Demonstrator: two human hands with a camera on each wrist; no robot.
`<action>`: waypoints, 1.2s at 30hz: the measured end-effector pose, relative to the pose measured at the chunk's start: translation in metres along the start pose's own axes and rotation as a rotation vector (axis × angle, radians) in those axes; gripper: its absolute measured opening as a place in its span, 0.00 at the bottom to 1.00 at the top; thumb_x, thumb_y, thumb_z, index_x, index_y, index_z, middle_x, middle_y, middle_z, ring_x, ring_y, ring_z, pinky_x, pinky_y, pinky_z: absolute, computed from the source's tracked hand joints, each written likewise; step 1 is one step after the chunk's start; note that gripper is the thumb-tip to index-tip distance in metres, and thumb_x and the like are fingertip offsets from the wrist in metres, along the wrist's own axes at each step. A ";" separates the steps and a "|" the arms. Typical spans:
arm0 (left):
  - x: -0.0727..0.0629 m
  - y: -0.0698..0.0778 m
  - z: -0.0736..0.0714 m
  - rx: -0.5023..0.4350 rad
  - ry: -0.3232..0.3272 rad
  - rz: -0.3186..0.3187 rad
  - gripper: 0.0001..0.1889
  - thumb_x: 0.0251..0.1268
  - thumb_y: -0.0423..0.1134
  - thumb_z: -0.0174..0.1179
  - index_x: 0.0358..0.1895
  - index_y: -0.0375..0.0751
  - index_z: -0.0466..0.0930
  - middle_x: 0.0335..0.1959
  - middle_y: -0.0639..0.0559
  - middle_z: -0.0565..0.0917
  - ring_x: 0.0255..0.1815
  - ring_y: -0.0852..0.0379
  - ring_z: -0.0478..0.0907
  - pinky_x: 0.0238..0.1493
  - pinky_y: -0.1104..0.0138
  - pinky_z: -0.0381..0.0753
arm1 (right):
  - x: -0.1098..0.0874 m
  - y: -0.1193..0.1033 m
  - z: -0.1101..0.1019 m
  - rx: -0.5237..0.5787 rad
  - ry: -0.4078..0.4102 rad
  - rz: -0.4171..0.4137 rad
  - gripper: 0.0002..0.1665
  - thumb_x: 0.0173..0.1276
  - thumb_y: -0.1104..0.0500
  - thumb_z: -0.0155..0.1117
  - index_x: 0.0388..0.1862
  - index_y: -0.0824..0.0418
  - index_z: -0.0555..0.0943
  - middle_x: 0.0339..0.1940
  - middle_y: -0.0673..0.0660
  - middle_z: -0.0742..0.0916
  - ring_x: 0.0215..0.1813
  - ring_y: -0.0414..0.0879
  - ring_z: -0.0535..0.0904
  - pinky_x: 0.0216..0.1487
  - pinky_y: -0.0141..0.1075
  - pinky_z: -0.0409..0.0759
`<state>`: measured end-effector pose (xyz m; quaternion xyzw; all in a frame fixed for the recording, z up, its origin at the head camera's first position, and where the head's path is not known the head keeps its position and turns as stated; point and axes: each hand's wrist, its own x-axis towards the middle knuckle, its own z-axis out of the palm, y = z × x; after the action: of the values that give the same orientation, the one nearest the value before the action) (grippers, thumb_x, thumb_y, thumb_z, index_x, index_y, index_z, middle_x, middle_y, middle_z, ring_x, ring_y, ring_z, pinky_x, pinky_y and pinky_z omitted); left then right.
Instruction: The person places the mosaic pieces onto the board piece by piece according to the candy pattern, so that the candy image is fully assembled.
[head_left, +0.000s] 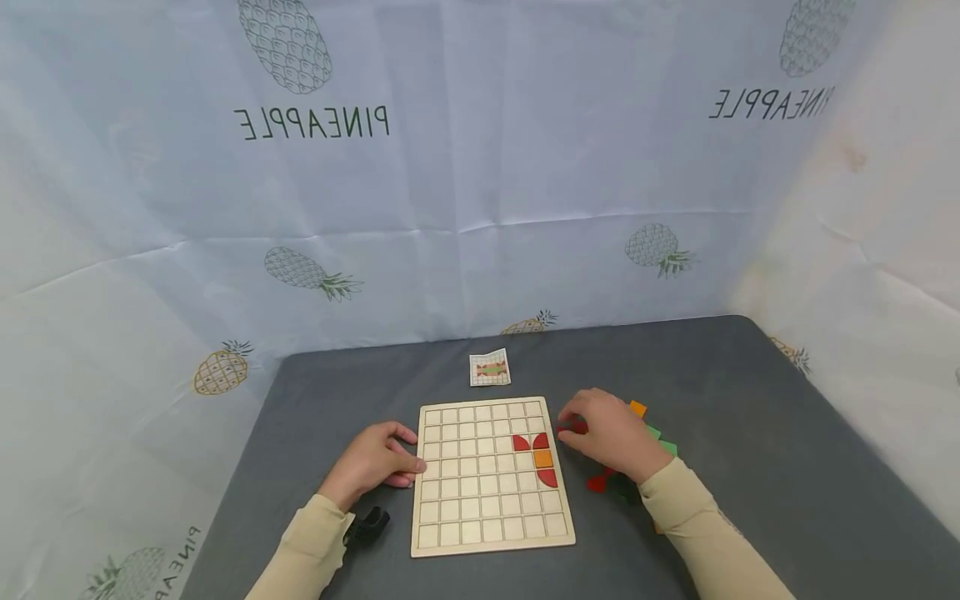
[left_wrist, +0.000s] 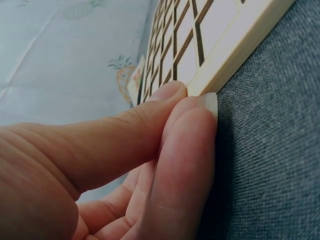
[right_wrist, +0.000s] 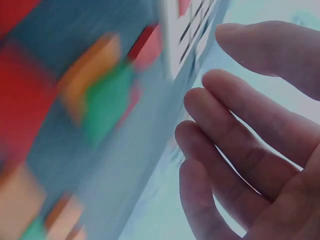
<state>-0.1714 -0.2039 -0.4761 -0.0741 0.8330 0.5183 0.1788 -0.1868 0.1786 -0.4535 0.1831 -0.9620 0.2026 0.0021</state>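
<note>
A pale wooden grid board [head_left: 480, 475] lies on the dark table. My left hand [head_left: 372, 458] pinches its left edge; in the left wrist view the thumb [left_wrist: 167, 91] and a bent finger [left_wrist: 187, 145] meet at the board's rim [left_wrist: 220, 75]. Red quarter-round pieces [head_left: 547, 477] and an orange square [head_left: 543, 459] sit in cells at the board's right side. Just right of the board, my right hand [head_left: 611, 429] is over loose coloured pieces [head_left: 597, 483]. Its fingers [right_wrist: 235, 135] are spread apart with nothing between them, and blurred green [right_wrist: 107, 102] and orange pieces show beside them.
Behind the board lies a small pattern card [head_left: 490, 367] with a red, green and orange design. A black object [head_left: 367, 527] is by the left wrist. Pineapple-printed cloth [head_left: 465, 167] hangs behind the table [head_left: 750, 433] and at its sides.
</note>
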 end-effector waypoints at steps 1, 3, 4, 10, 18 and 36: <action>0.000 0.001 0.000 -0.001 0.002 -0.004 0.25 0.56 0.31 0.83 0.55 0.34 0.82 0.33 0.41 0.85 0.26 0.53 0.88 0.31 0.60 0.93 | -0.005 0.008 -0.005 -0.004 -0.001 -0.002 0.10 0.67 0.54 0.82 0.45 0.54 0.92 0.42 0.49 0.90 0.44 0.45 0.83 0.44 0.42 0.87; 0.001 0.001 0.000 -0.004 0.002 -0.010 0.24 0.56 0.31 0.83 0.54 0.34 0.82 0.33 0.41 0.85 0.26 0.53 0.88 0.31 0.60 0.93 | -0.014 0.023 -0.014 -0.016 -0.009 0.004 0.11 0.68 0.55 0.81 0.47 0.54 0.91 0.44 0.50 0.90 0.47 0.48 0.84 0.47 0.46 0.89; 0.001 0.001 0.000 -0.005 0.000 -0.012 0.24 0.56 0.31 0.83 0.54 0.34 0.82 0.33 0.41 0.85 0.26 0.53 0.88 0.31 0.60 0.93 | -0.019 0.030 -0.018 -0.023 -0.011 0.009 0.11 0.68 0.55 0.81 0.47 0.55 0.91 0.44 0.50 0.90 0.47 0.49 0.85 0.47 0.47 0.89; -0.001 0.001 -0.002 -0.007 0.006 -0.026 0.25 0.56 0.30 0.82 0.55 0.34 0.82 0.33 0.40 0.84 0.27 0.53 0.89 0.32 0.60 0.93 | -0.047 0.066 -0.037 -0.024 -0.035 0.051 0.14 0.68 0.55 0.81 0.50 0.56 0.91 0.45 0.51 0.89 0.48 0.51 0.86 0.48 0.50 0.90; 0.001 0.002 -0.001 -0.002 0.005 -0.015 0.25 0.56 0.31 0.83 0.55 0.34 0.82 0.34 0.40 0.84 0.28 0.53 0.89 0.32 0.60 0.94 | -0.075 0.108 -0.045 -0.030 -0.032 0.075 0.18 0.63 0.53 0.85 0.50 0.55 0.91 0.46 0.49 0.90 0.48 0.51 0.86 0.51 0.56 0.89; 0.000 0.002 0.000 0.005 -0.002 -0.022 0.25 0.57 0.32 0.82 0.56 0.35 0.82 0.34 0.41 0.85 0.28 0.53 0.89 0.32 0.60 0.94 | -0.082 0.123 -0.038 -0.034 -0.068 0.140 0.16 0.62 0.52 0.85 0.47 0.52 0.92 0.44 0.47 0.88 0.47 0.49 0.85 0.50 0.55 0.88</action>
<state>-0.1720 -0.2030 -0.4740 -0.0824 0.8333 0.5142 0.1855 -0.1568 0.3268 -0.4723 0.1222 -0.9753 0.1793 -0.0415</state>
